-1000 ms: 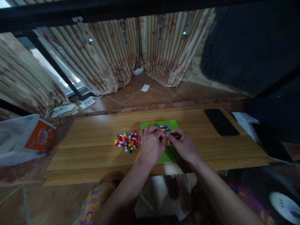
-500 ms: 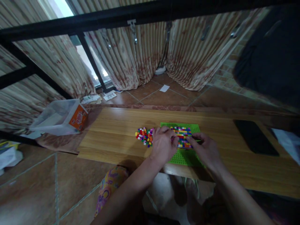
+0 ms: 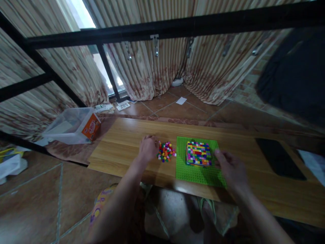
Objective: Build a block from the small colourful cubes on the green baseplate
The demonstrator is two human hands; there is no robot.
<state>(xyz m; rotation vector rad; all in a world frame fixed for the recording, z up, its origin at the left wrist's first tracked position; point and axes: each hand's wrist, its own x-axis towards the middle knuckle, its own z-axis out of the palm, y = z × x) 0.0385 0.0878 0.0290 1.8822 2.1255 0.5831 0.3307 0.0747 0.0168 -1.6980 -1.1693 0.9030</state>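
Note:
A green studded baseplate (image 3: 198,173) lies on a low wooden table (image 3: 122,142). A block of many-coloured small bricks (image 3: 199,153) is built on its far half. Left of the plate lies a pile of loose coloured bricks (image 3: 166,151). My left hand (image 3: 148,147) rests at the left edge of that pile, fingers curled down among the bricks; what they pinch is hidden. My right hand (image 3: 230,167) sits on the plate's right edge beside the built block, fingers loosely bent, with nothing visible in them.
A black phone (image 3: 279,156) lies on the table at the right, with white paper (image 3: 313,162) past it. A clear plastic tub (image 3: 72,126) with an orange label stands on the floor at the left. Black metal bars (image 3: 177,27) cross overhead. Curtains hang behind.
My left hand left the built block and moved left to the loose brick pile. My right hand slid off the block to the plate's right edge. The view has swung left.

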